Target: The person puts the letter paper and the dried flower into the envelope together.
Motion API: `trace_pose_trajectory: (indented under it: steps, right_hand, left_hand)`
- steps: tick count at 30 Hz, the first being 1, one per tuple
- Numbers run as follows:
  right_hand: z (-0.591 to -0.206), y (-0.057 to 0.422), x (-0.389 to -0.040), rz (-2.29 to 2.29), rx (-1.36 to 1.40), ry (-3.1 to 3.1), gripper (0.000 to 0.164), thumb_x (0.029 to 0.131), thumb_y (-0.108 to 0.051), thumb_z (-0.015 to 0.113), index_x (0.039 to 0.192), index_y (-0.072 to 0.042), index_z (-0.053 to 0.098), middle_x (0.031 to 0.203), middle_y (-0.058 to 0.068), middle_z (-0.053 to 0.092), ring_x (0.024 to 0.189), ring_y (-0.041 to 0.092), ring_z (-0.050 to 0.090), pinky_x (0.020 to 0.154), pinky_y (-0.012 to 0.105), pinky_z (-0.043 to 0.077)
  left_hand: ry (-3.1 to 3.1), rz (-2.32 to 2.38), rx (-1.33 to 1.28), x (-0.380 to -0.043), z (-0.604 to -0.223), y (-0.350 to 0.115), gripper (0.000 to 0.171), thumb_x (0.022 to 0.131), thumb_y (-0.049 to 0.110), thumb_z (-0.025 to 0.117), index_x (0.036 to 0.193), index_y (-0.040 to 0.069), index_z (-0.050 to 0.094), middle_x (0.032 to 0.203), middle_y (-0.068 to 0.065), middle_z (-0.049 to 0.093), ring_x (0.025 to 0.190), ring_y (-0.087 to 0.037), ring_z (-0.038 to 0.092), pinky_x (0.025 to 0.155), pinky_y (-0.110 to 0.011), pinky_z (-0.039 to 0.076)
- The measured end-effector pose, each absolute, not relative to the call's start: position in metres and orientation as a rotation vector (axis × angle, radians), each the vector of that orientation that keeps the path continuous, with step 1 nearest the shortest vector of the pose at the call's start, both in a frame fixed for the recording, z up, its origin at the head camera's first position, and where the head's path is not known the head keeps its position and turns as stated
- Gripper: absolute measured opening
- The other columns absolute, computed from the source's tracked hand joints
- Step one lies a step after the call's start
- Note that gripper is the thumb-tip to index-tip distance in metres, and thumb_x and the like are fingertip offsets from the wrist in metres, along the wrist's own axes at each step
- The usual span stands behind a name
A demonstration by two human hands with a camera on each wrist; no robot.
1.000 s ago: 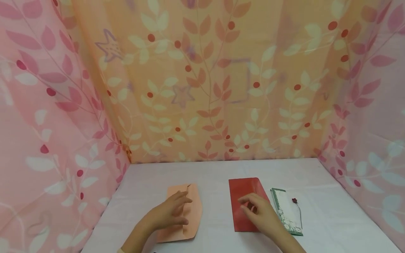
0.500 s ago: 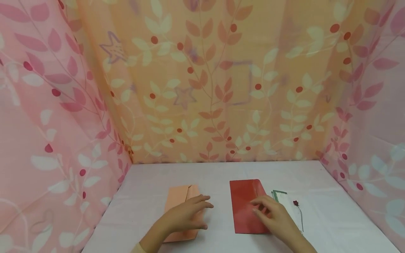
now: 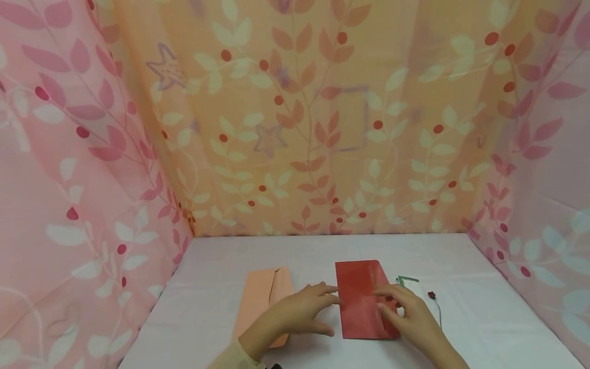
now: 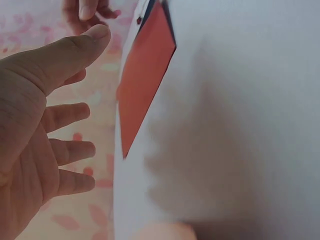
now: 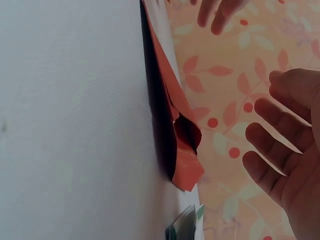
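Observation:
A red envelope (image 3: 356, 297) lies on the white table, its flap toward the right. In the right wrist view, the flap side of the red envelope (image 5: 186, 135) gapes a little. My left hand (image 3: 301, 311) hovers by its left edge, fingers spread and holding nothing. Over the flap side is my right hand (image 3: 410, 313), fingers loosely bent, with nothing in it; the right wrist view shows this hand (image 5: 292, 135) raised off the paper. A peach envelope (image 3: 261, 292) lies to the left, partly hidden by my left hand and forearm.
Right of the red envelope lies a white card with a green border (image 3: 409, 281), mostly hidden behind my right hand. A small dark red rose (image 3: 432, 295) on a thin stem is beside it. Patterned curtains (image 3: 295, 128) enclose the table's back and sides.
My left hand has moved right, from over the peach envelope to the red one's left edge. My right hand has shifted right, from the red envelope's middle to its flap side.

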State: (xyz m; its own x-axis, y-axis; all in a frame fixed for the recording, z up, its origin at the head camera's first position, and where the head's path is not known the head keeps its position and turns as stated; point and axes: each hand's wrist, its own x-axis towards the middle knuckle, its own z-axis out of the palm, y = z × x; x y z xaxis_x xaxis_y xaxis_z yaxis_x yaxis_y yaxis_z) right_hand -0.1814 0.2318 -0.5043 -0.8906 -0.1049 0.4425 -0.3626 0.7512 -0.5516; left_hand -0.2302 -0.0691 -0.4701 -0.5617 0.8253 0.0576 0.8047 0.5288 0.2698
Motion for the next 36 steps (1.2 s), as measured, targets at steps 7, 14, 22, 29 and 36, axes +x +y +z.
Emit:
trace_pose_trajectory:
  steps: [7,14,22,29,36]
  right_hand:
    - [-0.515,0.239,-0.190,0.872,0.407,-2.526,0.034,0.084,-0.014,0.085,0.115,-0.024,0.074,0.109,-0.018,0.067,0.091,0.008,0.060,0.072,0.027,0.056]
    - [-0.513,0.246,-0.190,0.821,0.380,-2.563,0.038,0.082,-0.015,0.087,0.117,-0.022,0.075,0.111,-0.015,0.069,0.091,0.010,0.060,0.071,0.026,0.054]
    - [-0.514,0.254,-0.198,0.776,0.405,-2.565,0.035,0.082,-0.017,0.088,0.114,-0.022,0.075,0.110,-0.014,0.069,0.091,0.010,0.059,0.072,0.027,0.054]
    - [-0.524,0.261,-0.194,0.774,0.318,-2.682,0.033,0.083,-0.020,0.086,0.113,-0.026,0.075,0.113,-0.016,0.068,0.095,0.011,0.062,0.080,0.032,0.057]
    - [-0.535,0.266,-0.191,0.818,0.299,-2.717,0.036,0.082,-0.016,0.086,0.114,-0.027,0.075,0.111,-0.016,0.068,0.092,0.009,0.061,0.081,0.031,0.055]
  left_hand:
    - [2.684,0.339,1.469,-0.237,-0.477,-0.046,0.062,0.089,0.053,0.076,0.143,0.031,0.055,0.158,0.003,0.045,0.147,-0.027,0.042,0.115,-0.053,0.040]
    - [2.694,0.308,1.408,-0.243,-0.475,-0.024,0.063,0.090,0.055,0.074,0.146,0.035,0.053,0.160,0.006,0.042,0.149,-0.028,0.039,0.115,-0.053,0.040]
    - [2.708,0.301,1.326,-0.255,-0.472,-0.004,0.067,0.089,0.058,0.073,0.149,0.043,0.047,0.163,0.009,0.037,0.153,-0.029,0.031,0.117,-0.051,0.037]
    - [2.712,0.209,1.298,-0.260,-0.475,0.016,0.074,0.087,0.064,0.071,0.152,0.045,0.043,0.165,0.008,0.033,0.154,-0.030,0.029,0.115,-0.055,0.039]
    - [2.691,0.189,1.204,-0.262,-0.483,0.035,0.088,0.078,0.071,0.075,0.154,0.050,0.036,0.167,0.010,0.027,0.155,-0.030,0.027,0.113,-0.057,0.041]
